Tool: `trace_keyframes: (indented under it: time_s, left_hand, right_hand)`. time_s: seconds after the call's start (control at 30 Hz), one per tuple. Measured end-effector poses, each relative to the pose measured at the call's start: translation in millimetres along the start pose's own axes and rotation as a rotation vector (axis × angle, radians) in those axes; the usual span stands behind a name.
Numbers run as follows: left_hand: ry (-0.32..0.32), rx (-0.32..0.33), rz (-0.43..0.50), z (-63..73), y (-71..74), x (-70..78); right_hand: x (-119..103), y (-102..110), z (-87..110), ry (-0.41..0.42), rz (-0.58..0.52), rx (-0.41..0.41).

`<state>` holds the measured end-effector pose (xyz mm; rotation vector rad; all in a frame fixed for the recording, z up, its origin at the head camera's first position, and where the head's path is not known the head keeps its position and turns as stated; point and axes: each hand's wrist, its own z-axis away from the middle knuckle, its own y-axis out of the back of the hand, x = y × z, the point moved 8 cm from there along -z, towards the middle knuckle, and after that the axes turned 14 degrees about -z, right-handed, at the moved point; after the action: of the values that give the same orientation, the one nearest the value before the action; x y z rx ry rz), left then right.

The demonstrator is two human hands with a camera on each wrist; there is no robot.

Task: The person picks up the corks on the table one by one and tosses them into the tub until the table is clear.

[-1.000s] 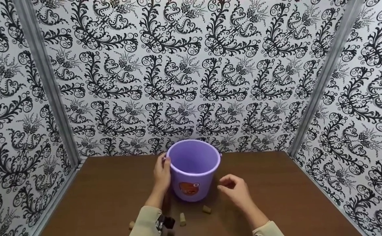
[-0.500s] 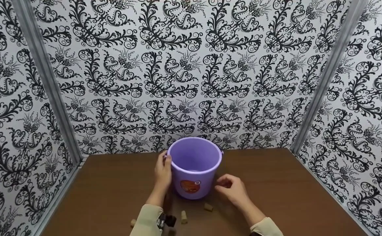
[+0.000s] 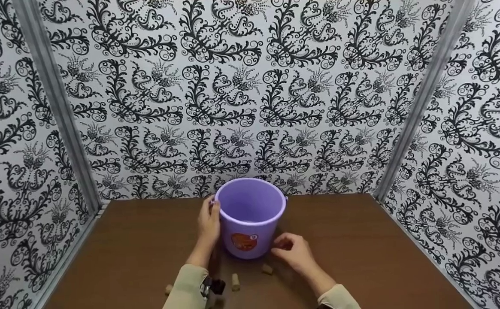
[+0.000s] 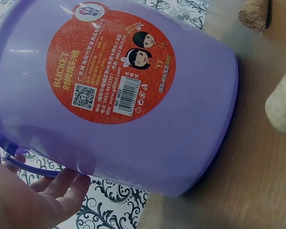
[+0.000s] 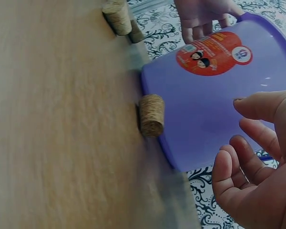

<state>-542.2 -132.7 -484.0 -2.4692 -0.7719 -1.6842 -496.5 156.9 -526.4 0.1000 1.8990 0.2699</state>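
A purple bucket (image 3: pixel 250 231) with a red round label stands upright on the brown table. My left hand (image 3: pixel 209 221) holds its left side near the rim, by the handle joint; in the left wrist view the fingers (image 4: pixel 69 191) lie against the wall beside the purple handle (image 4: pixel 31 167). My right hand (image 3: pixel 295 253) hovers by the bucket's lower right side, its fingers loosely bent with nothing between them. Close in front of the bucket lies a cork (image 3: pixel 267 269), also seen in the right wrist view as a cork (image 5: pixel 151 115) lying along the base.
A second cork (image 3: pixel 235 282) lies nearer the person, and another cork (image 3: pixel 169 290) is partly covered by the left sleeve (image 3: pixel 185 287). Patterned walls (image 3: pixel 232 107) enclose the table (image 3: pixel 340 231) at the back and sides. A dark wrist device (image 3: pixel 211 286) sits at the left cuff.
My right hand has shifted left and slightly lower, closer to the bucket's base and the cork there. The left hand keeps its hold on the bucket, and the corks stay on the table.
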Motion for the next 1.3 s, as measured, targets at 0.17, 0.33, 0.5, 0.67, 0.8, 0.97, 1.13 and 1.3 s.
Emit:
trace_keyframes:
  time_s: [0.17, 0.33, 0.5, 0.67, 0.8, 0.97, 1.13, 1.3]
  left_hand:
    - [0.013, -0.009, -0.021, -1.1, -0.5, -1.4]
    - [0.022, -0.013, -0.021, -2.4, -1.9, -1.5]
    - [-0.009, 0.001, -0.008, -4.1, -2.0, 1.1]
    - [-0.014, 0.013, -0.013, -2.9, -1.2, -0.3]
    - [-0.008, 0.008, -0.009, -2.1, -1.1, 0.4]
    - [-0.011, 0.004, -0.002, -4.0, -1.2, 0.7]
    - [0.0, 0.004, -0.007, -2.6, -0.4, -1.7]
    - [0.008, -0.002, -0.01, -1.5, 0.6, -1.5]
  right_hand:
    - [4, -5, 0.7, 0.002, 0.03, -0.03]
    - [5, -10, 0.7, 0.009, 0.041, -0.057]
    - [6, -17, 1.9, 0.0, 0.063, -0.082]
    - [9, -23, 5.1, -0.014, 0.091, -0.1]
    - [9, -25, 6.4, -0.011, 0.108, -0.103]
    - [9, -27, 6.8, -0.001, 0.12, -0.114]
    - [12, -31, 8.9, -0.005, 0.119, -0.135]
    - [15, -33, 10.6, -0.012, 0.119, -0.141]
